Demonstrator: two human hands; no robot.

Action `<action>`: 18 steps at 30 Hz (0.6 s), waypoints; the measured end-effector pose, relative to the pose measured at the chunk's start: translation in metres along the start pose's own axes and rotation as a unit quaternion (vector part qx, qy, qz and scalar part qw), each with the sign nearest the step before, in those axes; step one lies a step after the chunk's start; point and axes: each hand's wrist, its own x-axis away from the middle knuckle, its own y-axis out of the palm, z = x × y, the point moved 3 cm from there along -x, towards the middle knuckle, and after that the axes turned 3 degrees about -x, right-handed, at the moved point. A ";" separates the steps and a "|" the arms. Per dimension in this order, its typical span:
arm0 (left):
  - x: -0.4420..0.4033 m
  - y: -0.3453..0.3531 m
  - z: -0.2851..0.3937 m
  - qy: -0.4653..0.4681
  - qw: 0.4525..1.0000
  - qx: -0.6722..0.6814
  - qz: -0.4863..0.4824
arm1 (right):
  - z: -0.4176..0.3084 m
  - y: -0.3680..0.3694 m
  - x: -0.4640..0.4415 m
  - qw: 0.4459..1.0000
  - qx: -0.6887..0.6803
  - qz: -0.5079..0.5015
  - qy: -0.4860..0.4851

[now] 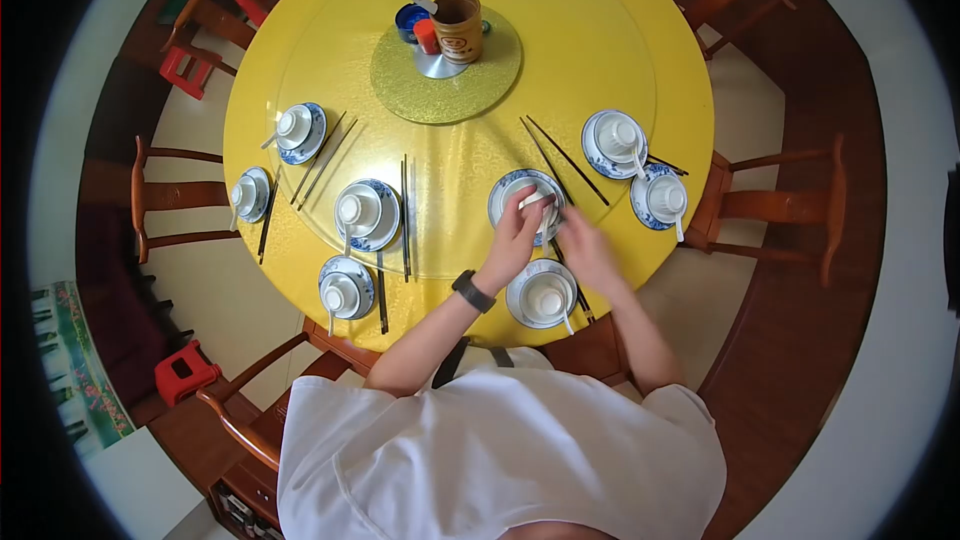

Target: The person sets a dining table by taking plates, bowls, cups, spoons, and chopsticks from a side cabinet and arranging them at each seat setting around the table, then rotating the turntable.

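My left hand [513, 230], with a dark watch [474, 292] on its wrist, is over a blue-and-white plate [503, 197] with a white bowl. Its fingers bend together near a small dark shape that I cannot make out. My right hand [588, 252] is just to the right, close to a pair of dark chopsticks [587, 308]; motion smears its fingers. A white spoon [546, 238] shows between the hands. Nearer me stands another plate [516, 294] with a white bowl [547, 298] and spoon. Two chopsticks [566, 160] lie beyond my right hand.
Several more place settings stand around the yellow round table [330, 30], some on its glass turntable. A brown canister [457, 28] and a red-capped container [426, 37] sit on the round centre mat [400, 90]. Wooden chairs [180, 195] and red stools [186, 372] surround the table.
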 end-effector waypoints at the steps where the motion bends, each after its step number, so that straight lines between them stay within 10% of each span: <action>1: 0.002 -0.001 0.004 0.042 0.996 -0.078 0.006 | 0.016 -0.028 -0.014 0.996 0.014 0.086 0.005; 4: 0.035 -0.056 -0.006 0.074 0.896 -0.429 0.090 | 0.060 -0.133 -0.073 0.941 0.232 0.247 -0.015; 8: 0.093 -0.130 -0.051 -0.016 0.661 -0.740 0.124 | 0.185 -0.203 -0.160 0.930 0.301 0.211 0.015; 18: 0.112 -0.178 -0.086 -0.084 0.646 -0.745 0.146 | 0.238 -0.179 -0.242 0.930 0.357 -0.002 0.091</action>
